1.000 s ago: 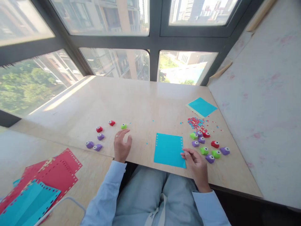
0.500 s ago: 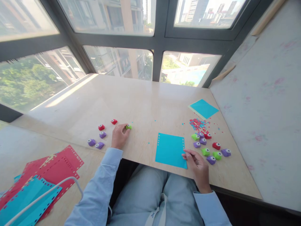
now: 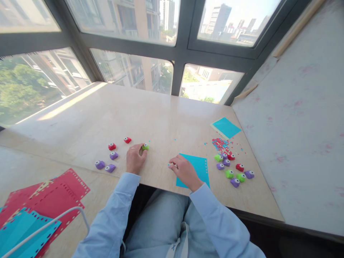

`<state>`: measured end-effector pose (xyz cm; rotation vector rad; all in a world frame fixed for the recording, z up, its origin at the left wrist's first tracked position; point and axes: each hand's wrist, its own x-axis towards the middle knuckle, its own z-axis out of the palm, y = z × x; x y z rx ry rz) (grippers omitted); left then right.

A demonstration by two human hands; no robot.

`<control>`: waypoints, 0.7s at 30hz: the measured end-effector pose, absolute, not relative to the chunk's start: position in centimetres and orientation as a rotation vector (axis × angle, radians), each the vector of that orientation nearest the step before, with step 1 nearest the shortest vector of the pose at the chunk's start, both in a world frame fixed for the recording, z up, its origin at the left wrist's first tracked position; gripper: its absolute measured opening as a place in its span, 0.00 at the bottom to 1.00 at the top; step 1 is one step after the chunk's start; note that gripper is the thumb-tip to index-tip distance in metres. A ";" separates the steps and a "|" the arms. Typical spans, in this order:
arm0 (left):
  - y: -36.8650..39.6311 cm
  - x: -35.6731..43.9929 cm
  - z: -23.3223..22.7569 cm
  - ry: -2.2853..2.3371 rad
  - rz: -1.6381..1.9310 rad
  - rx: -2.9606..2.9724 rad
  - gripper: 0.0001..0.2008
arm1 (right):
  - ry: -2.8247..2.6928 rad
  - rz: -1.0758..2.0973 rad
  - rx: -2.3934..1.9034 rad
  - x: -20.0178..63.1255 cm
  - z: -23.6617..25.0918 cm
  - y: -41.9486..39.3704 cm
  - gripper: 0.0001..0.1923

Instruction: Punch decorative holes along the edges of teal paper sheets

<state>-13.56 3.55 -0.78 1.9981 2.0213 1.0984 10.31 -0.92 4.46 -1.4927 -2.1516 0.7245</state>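
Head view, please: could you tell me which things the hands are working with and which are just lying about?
In hand:
left hand touching the green punch
right hand on the blue sheet

Lying about:
punches left
punches right
confetti
blue pad
punched sheets

Red and blue punched sheets (image 3: 40, 204), confetti pile (image 3: 221, 144), blue pad (image 3: 225, 127) by the window.

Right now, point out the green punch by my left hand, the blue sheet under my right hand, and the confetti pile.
green punch (image 3: 145, 147), head view, its top.
blue sheet (image 3: 200, 168), head view, bare middle.
confetti pile (image 3: 219, 144), head view, its centre.
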 end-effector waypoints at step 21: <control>3.5 -13.6 -0.9 1.994 1.156 1.957 0.14 | -2.000 0.736 -1.489 11.8 3.9 1.1 0.07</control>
